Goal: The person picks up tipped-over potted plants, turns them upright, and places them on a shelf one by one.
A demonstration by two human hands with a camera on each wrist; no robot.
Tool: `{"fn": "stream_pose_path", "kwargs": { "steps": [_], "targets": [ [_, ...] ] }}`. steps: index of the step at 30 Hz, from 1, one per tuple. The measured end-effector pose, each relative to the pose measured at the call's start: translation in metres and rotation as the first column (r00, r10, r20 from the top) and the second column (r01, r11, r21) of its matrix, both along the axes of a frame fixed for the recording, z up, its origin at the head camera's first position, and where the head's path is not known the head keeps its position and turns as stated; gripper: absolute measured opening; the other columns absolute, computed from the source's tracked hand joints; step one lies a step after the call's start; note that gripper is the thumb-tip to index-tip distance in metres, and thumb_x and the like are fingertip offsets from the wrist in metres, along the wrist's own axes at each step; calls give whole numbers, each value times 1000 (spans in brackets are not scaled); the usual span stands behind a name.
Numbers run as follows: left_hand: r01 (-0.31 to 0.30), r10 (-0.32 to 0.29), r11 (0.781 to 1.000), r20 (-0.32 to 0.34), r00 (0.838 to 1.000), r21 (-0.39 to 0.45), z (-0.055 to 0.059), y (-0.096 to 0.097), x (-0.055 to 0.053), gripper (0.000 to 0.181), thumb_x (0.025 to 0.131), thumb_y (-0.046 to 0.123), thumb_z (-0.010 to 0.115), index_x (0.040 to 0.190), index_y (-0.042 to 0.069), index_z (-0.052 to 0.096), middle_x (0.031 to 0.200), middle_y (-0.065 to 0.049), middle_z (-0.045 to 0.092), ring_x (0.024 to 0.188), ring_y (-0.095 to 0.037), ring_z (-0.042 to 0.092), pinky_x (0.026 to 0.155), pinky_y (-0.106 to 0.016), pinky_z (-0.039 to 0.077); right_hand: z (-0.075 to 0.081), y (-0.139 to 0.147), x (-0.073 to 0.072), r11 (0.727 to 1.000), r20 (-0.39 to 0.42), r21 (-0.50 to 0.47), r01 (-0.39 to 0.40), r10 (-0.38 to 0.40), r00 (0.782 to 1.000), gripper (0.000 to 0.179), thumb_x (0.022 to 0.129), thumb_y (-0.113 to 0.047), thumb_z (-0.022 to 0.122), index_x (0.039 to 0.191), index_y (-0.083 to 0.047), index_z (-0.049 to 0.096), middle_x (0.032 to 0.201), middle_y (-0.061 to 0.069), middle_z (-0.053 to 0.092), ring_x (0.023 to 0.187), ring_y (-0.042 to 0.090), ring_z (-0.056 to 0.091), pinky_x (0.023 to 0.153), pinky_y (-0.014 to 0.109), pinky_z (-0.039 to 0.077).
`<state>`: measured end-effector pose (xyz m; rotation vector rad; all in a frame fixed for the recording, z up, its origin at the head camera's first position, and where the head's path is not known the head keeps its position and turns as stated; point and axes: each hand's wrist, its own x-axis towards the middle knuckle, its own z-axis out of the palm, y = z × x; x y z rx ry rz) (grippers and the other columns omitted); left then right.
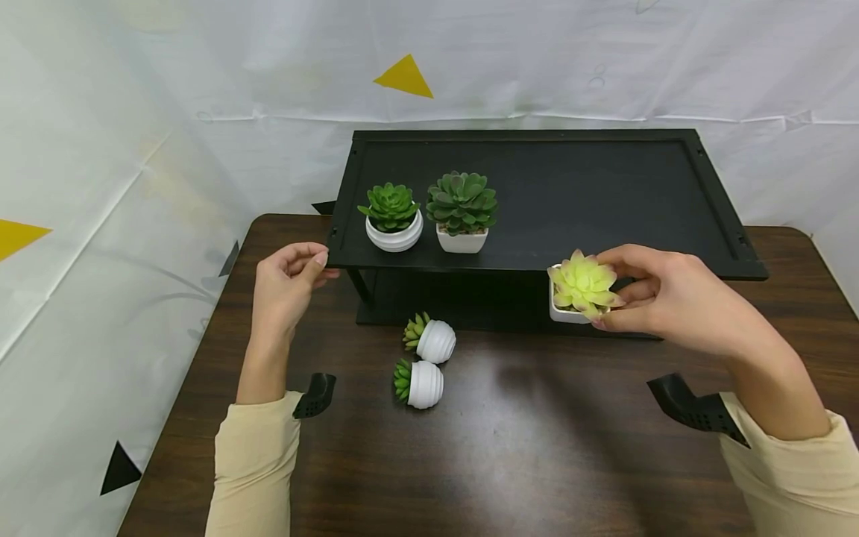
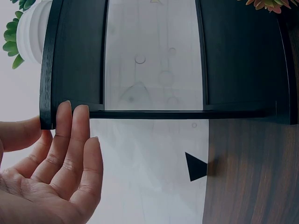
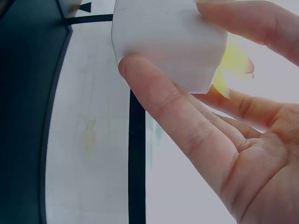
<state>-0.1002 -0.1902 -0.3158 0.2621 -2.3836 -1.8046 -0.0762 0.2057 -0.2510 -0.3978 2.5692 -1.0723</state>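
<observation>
My right hand point(image 1: 661, 294) grips a potted succulent point(image 1: 582, 285) with yellow-green, pink-tipped leaves, at the front edge of the black shelf point(image 1: 590, 194). Its white square pot point(image 3: 168, 51) sits between thumb and fingers in the right wrist view. My left hand point(image 1: 287, 287) pinches the front left corner of the shelf top, thumb above and fingertips point(image 2: 80, 112) beneath. On the shelf top stand a green succulent in a round white pot point(image 1: 394, 237) and, to its right, a darker succulent point(image 1: 463, 203) in a square white pot.
Two small succulents in ribbed white pots, one point(image 1: 437, 341) behind the other point(image 1: 426, 385), lie on their sides on the brown wooden table point(image 1: 510, 462). The shelf has a lower board point(image 1: 470, 306). A white sheet point(image 1: 570, 60) hangs behind.
</observation>
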Motion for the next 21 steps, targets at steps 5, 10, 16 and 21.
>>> {"fn": "stream_pose_path", "kwargs": {
  "steps": [5, 10, 16, 21],
  "targets": [
    [1, -1, 1000, -1, 1000, 1, 0, 0, 0, 19, 91, 8, 56, 104, -5, 59, 82, 0, 64, 72, -13, 65, 73, -22, 52, 4, -2, -4, 1000, -9, 26, -1, 1, 1000, 61, 72, -21, 79, 125, -10, 50, 113, 10, 56, 82, 5, 64, 63, 24, 51],
    [2, -2, 1000, -2, 1000, -4, 0, 0, 0, 19, 91, 8, 56, 104, -6, 59, 81, 0, 64, 70, -9, 65, 73, -22, 52, 8, -4, -8, 998, -14, 60, -5, 6, 1000, 63, 73, -21, 78, 127, -9, 48, 118, 14, 54, 86, 10, 64, 64, 23, 50],
    [2, -2, 1000, -2, 1000, -8, 0, 0, 0, 19, 91, 8, 56, 104, -6, 59, 81, 1, 64, 70, -8, 65, 76, -26, 52, 12, -6, -14, 999, -11, 50, -17, 17, 1000, 61, 75, -20, 77, 127, -8, 48, 121, 15, 53, 89, 14, 64, 67, 20, 50],
    [1, -1, 1000, 5, 1000, -8, 0, 0, 0, 19, 91, 9, 57, 104, -5, 59, 81, 0, 64, 71, -10, 65, 75, -25, 52, 14, -7, -18, 998, -8, 60, -23, 23, 1000, 64, 75, -21, 77, 128, -7, 46, 123, 17, 52, 92, 21, 64, 67, 19, 50]
  ]
}}
